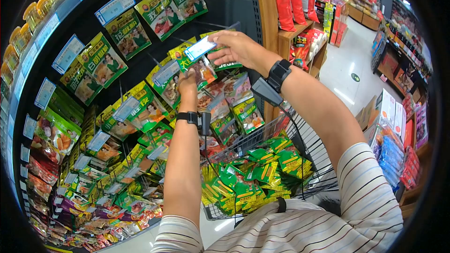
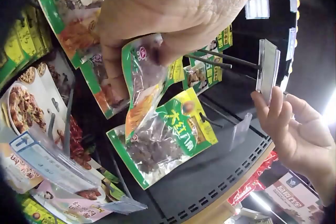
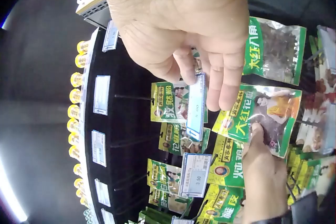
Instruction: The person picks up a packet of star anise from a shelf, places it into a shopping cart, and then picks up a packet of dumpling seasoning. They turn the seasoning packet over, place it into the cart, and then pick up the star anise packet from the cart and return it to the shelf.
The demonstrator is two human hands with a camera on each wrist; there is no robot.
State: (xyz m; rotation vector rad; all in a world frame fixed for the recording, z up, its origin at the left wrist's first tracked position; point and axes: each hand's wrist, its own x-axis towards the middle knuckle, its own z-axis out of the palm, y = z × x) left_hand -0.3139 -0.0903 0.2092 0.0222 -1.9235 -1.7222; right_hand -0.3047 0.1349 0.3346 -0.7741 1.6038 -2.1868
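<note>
My left hand (image 1: 187, 86) pinches a green-and-yellow spice packet (image 3: 270, 116) on the rack, its thumb on the clear front and its other fingers behind. In the left wrist view the packet (image 2: 140, 85) bends under the thumb. My right hand (image 1: 241, 49) holds a white-and-blue price tag (image 1: 200, 48) at the end of a hook between thumb and fingers. Another packet, of star anise (image 2: 163, 134), hangs beside the held one in the left wrist view. The metal hook prong (image 2: 210, 58) runs back from the tag.
More spice packets (image 1: 129, 35) hang in rows, with price tags in front. A wire shopping cart (image 1: 323, 168) below holds many green-and-yellow packets (image 1: 255, 173). Jars (image 1: 33, 16) line the upper left shelf. Red bags (image 1: 283, 4) stand beyond the wooden post; an aisle (image 1: 349, 65) lies at right.
</note>
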